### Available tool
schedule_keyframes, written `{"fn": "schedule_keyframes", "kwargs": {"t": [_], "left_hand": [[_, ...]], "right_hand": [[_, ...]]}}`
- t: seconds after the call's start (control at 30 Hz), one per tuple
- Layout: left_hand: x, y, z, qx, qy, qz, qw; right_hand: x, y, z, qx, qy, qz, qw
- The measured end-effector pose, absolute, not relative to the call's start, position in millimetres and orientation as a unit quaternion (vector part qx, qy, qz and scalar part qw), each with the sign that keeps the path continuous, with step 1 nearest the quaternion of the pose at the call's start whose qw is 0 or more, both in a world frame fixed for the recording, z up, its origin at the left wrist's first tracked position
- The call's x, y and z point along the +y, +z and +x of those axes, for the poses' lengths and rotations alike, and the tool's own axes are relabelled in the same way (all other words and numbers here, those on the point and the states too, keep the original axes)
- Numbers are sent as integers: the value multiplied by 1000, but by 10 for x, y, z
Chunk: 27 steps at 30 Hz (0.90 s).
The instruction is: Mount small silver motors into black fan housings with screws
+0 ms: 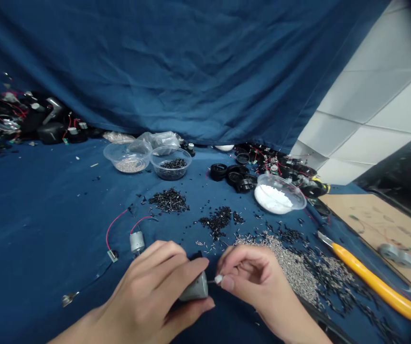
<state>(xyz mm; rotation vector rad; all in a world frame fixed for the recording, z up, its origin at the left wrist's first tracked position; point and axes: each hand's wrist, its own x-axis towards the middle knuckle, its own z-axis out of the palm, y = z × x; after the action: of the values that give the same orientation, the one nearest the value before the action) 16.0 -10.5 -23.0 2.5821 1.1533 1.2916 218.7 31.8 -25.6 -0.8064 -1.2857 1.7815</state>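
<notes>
My left hand is wrapped round a small grey electric motor, whose thin shaft points to the right. Between the thumb and forefinger of my right hand is a tiny white plastic piece, held at the end of that shaft. Whether the piece sits on the shaft or only touches it, I cannot tell. Behind my left hand a second motor stands with a red wire on it. Left of it lies a small circuit board with red and black wires and a metal contact.
Clear bowls hold silver screws, black screws and white pieces. Loose black screws and a silver screw pile cover the cloth. A yellow utility knife, blade out, lies right, beside cardboard.
</notes>
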Motion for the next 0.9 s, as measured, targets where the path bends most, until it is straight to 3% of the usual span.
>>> {"fn": "schedule_keyframes", "kwargs": {"t": [0.53, 0.9], "left_hand": [[-90, -179, 193, 372, 388, 844, 4], [-104, -153, 212, 376, 385, 842, 21]], "right_hand": [[322, -180, 2231, -553, 675, -346, 345], [247, -215, 2239, -663, 544, -347, 380]]}}
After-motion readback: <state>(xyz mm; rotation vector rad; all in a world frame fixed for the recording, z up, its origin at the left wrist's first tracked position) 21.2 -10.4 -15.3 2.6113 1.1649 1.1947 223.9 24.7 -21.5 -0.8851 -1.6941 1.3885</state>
